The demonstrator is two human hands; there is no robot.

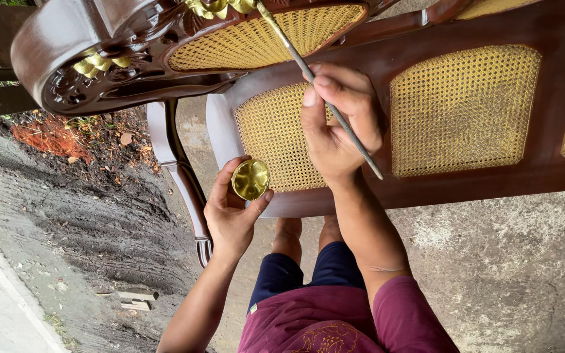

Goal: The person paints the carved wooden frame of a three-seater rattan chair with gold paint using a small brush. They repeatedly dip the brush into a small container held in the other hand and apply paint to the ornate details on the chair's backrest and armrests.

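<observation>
At centre frame, the right hand (pixel 338 124) pinches a thin brush (pixel 315 78) between thumb and fingers, its shaft running from about 5 o'clock up to 11 o'clock, where the tip meets the gold carving (pixel 220 6) at the top edge. Left hand (pixel 230 212), at 7 o'clock of the right, holds a small round cap (pixel 250 179) coated inside with gold paint, gripped by thumb and fingertips at its rim. Both hands work against a dark brown carved wooden frame (pixel 426 33) with yellow cane panels (pixel 462 108). Progress, judged from the surfaces: leaf ornaments at 10 o'clock (pixel 99 64) and at 12 o'clock already show gold, whereas the scrollwork (pixel 73 91) beside them remains plain brown; how much carving lies beyond the frame edge cannot be told. Below, the person's knees, blue shorts (pixel 308 268) and maroon shirt (pixel 335 323) appear at 6 o'clock. Bare soil (pixel 86 196) lies at 9 o'clock, rough concrete (pixel 511 261) at 4 o'clock.
</observation>
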